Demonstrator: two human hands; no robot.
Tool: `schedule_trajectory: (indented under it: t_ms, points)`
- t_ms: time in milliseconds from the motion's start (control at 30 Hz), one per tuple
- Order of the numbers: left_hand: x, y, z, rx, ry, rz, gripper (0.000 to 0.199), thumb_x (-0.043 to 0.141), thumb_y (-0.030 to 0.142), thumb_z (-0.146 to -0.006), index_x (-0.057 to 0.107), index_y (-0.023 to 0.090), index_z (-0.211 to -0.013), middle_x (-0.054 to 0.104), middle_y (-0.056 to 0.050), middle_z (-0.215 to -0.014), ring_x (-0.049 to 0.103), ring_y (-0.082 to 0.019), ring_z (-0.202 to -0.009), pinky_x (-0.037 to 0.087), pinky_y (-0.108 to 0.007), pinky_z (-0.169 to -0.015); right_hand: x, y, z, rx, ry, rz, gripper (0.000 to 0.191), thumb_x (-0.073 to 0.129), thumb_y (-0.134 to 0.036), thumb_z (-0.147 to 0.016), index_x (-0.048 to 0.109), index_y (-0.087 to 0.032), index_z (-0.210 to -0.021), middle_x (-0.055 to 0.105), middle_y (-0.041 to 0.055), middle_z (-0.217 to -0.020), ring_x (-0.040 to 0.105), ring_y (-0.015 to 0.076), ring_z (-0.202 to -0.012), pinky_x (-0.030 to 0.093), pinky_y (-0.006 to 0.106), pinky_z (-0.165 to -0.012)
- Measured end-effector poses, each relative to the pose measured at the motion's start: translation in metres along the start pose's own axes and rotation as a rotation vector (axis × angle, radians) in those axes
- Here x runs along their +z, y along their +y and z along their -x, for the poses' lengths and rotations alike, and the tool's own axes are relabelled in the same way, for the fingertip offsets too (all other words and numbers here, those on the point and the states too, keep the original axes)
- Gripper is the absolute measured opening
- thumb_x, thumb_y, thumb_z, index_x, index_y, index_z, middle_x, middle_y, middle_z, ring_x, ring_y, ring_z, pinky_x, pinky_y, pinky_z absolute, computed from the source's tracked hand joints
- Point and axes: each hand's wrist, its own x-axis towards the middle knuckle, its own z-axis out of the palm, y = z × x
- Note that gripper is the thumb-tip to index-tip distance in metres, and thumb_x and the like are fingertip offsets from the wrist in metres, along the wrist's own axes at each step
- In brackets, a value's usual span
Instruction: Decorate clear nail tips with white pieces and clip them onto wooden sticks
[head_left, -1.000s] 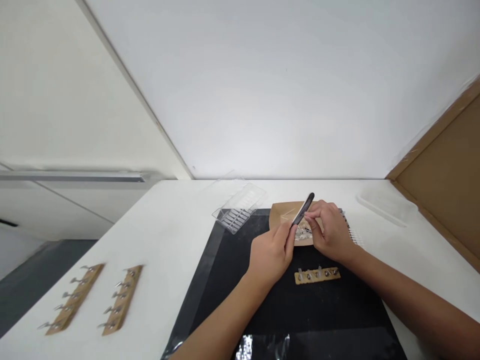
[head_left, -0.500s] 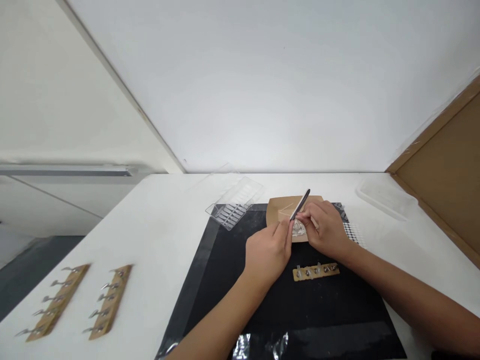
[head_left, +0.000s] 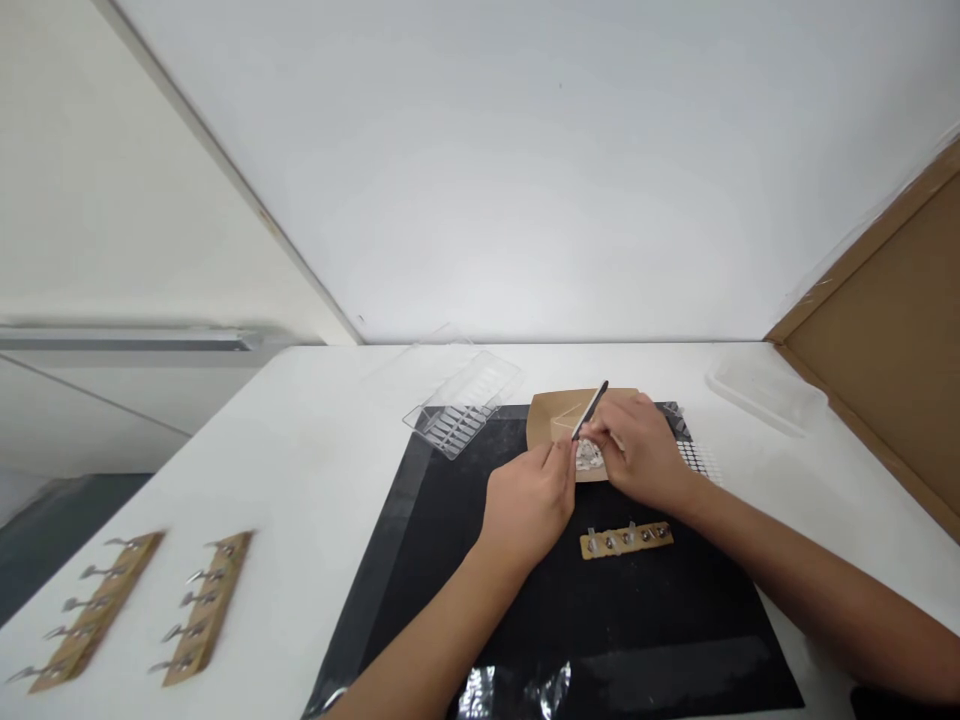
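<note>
A slim black-and-white stick (head_left: 592, 408) slants up from between my fingertips; it looks like a nail file, though its lower end is hidden. My left hand (head_left: 531, 500) is closed with thumb and fingers pinching that lower end. My right hand (head_left: 637, 445) is closed beside it, fingertips pinched together against the stick; what lies between them is too small to make out. Both hands are over a brown paper tray (head_left: 541, 422) holding crumpled white bits (head_left: 589, 456). Nearer to me, a short wooden strip (head_left: 627, 541) with small clear and metal pieces rests on the black mat (head_left: 540, 620).
Two wooden strips, a left one (head_left: 105, 615) and a right one (head_left: 214, 610), bear upright metal clips on the white table. A clear compartment box (head_left: 461, 410) stands at the mat's back left. Back right are a clear plastic tray (head_left: 769, 395) and a white grid (head_left: 699, 458).
The whole view has shifted slightly left. Both hands keep their pinch around the stick, with only slight finger movement.
</note>
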Motion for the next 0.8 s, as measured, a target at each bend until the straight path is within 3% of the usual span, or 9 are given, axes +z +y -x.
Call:
schedule_trajectory:
  t_ms: [167,300,433,533,667,800]
  points:
    - [-0.0014,-0.0012,-0.0002,-0.026,-0.012,0.005,0.022,0.051,0.023,-0.107,0.071,0.018,-0.099,0.065,0.001,-0.064,0.061,-0.015,-0.055,0.031,-0.03,-0.05,0.0019,0.0007,-0.002,0.023,0.057,0.032,0.028,0.051,-0.02,-0.105,0.046,-0.022,-0.078,0.057,-0.0011,-0.074,0.051,0.016,-0.067,0.03,0.035,-0.073]
    - [-0.0021,-0.0015,0.0003,-0.022,-0.012,0.004,0.023,0.052,0.023,-0.107,0.071,0.018,-0.096,0.064,0.001,-0.063,0.06,-0.014,-0.053,0.03,-0.03,-0.05,0.0028,0.0009,-0.0029,-0.02,0.002,0.001,0.025,0.05,-0.02,-0.105,0.049,-0.022,-0.08,0.059,-0.0011,-0.074,0.053,0.0163,-0.069,0.03,0.035,-0.074]
    - [-0.0029,-0.0014,0.0009,-0.016,0.011,0.005,0.021,0.052,0.023,-0.107,0.072,0.016,-0.105,0.066,0.001,-0.065,0.061,-0.014,-0.054,0.032,-0.029,-0.05,0.0013,0.0003,-0.0043,0.07,0.068,0.026,0.029,0.05,-0.023,-0.106,0.046,-0.022,-0.078,0.059,-0.0008,-0.075,0.051,0.0159,-0.067,0.03,0.035,-0.073]
    - [-0.0031,-0.0015,0.0007,-0.003,0.026,0.002,0.022,0.052,0.023,-0.107,0.072,0.016,-0.102,0.064,0.001,-0.062,0.06,-0.014,-0.052,0.031,-0.029,-0.05,0.0011,-0.0016,-0.0037,0.025,0.01,-0.022,0.027,0.051,-0.023,-0.106,0.048,-0.022,-0.079,0.058,-0.0021,-0.073,0.053,0.0156,-0.068,0.03,0.035,-0.074]
    - [-0.0032,-0.0023,-0.0005,0.0,0.039,0.0,0.021,0.053,0.023,-0.107,0.072,0.015,-0.105,0.065,0.0,-0.062,0.059,-0.014,-0.052,0.03,-0.029,-0.05,0.0018,-0.0035,-0.0035,0.083,0.081,0.023,0.029,0.052,-0.026,-0.106,0.047,-0.021,-0.078,0.058,-0.0026,-0.073,0.05,0.0148,-0.065,0.028,0.035,-0.073]
    - [-0.0043,-0.0033,-0.0013,0.004,0.04,0.028,0.023,0.052,0.023,-0.107,0.073,0.015,-0.101,0.064,0.001,-0.061,0.058,-0.014,-0.051,0.031,-0.029,-0.05,-0.0005,-0.0062,-0.0057,0.061,0.03,-0.006,0.029,0.053,-0.023,-0.105,0.047,-0.021,-0.077,0.059,-0.0032,-0.072,0.053,0.0146,-0.067,0.029,0.035,-0.075]
